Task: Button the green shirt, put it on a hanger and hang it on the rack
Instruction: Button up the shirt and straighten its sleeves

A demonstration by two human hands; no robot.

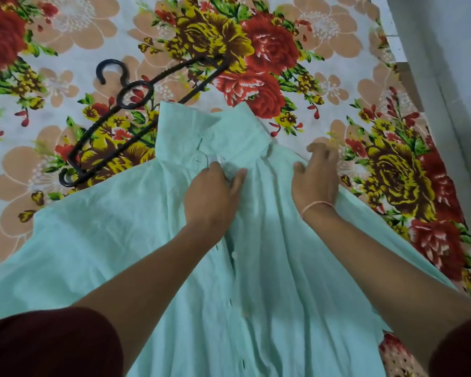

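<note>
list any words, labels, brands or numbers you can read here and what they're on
None can be read.
The green shirt, the black hanger and the floral sheet show no lettering.
A small white patch inside the collar, by the left hand, may be a tag, but it is too small and blurred to read.

A pale mint green shirt (120, 240) lies front up across a floral bedsheet (337, 63), collar at the far end, its placket closed down the middle. A black hanger (111, 62) lies flat beside the collar, one arm hidden under it.
</note>
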